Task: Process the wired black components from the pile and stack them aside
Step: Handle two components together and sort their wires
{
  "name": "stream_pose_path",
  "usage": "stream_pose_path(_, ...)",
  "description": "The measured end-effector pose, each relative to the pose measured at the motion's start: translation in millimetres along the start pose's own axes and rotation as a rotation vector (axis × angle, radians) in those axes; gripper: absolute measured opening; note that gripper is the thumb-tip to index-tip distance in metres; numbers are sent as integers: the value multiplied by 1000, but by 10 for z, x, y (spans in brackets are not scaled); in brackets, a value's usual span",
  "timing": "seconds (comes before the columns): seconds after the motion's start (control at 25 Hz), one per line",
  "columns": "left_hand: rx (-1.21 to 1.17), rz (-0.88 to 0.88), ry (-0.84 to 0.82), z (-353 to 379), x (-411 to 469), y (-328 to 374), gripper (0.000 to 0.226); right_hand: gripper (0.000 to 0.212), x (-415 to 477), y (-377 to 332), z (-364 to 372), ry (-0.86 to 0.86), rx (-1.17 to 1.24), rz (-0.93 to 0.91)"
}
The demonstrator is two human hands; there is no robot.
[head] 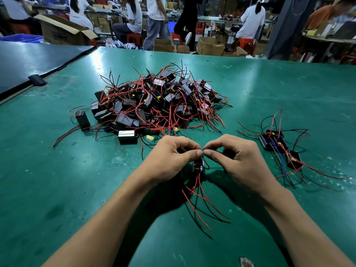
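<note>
A big pile of black box components (154,101) with red and black wires lies on the green table (57,180), just beyond my hands. My left hand (173,157) and my right hand (237,158) meet fingertip to fingertip, each pinching a wire end of one black component (198,166) that hangs partly hidden between and below them. Its red and black leads trail toward me over the table. To the right lies a small group of finished-looking components (275,143) with wires splayed out.
A dark mat (28,60) with a black tape tab covers the table's far left corner. Small yellow scraps (149,137) lie near the pile's front edge. Beyond the table, several people sit on red stools among cardboard boxes.
</note>
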State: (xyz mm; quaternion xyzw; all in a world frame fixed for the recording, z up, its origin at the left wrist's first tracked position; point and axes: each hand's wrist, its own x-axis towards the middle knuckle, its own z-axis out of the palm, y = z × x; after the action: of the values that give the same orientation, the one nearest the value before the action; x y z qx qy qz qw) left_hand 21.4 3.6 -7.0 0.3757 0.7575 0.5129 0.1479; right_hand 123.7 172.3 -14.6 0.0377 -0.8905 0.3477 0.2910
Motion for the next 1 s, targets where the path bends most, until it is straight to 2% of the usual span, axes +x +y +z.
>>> stream_pose_path(0.12, 65, 85, 54, 31, -3, -14, 4, 10, -10, -39, 19, -22, 21, 119)
stream_pose_path(0.28, 156, 254, 125, 69, 0, -57, 4, 18, 12, -78, 51, -71, 141, 398)
stream_pose_path(0.4, 280, 348, 158, 101, 14, -93, 5, 19, 61, -92, 99, -90, 429, 691)
stream_pose_path(0.48, 305, 376, 168, 115, 21, -96, 5, 13, 78, -105, 99, -68, 624, 813)
stream_pose_path(0.56, 304, 377, 166, 118, 25, -88, 5, 14, 64, -101, 75, -72, 610, 807)
stream_pose_path(0.68, 227, 270, 195, 93, 29, -91, 5, 23, 42, -94, 58, -55, 370, 662)
stream_pose_path(0.88, -70, 23, 288, 70, 45, -78, 23, 18, 78, 60, -91, 298, 331, 616)
stream_pose_path(1.0, -181, -98, 399, 31, 101, -154, 19, 18, 77, 161, -192, 329, 336, 688)
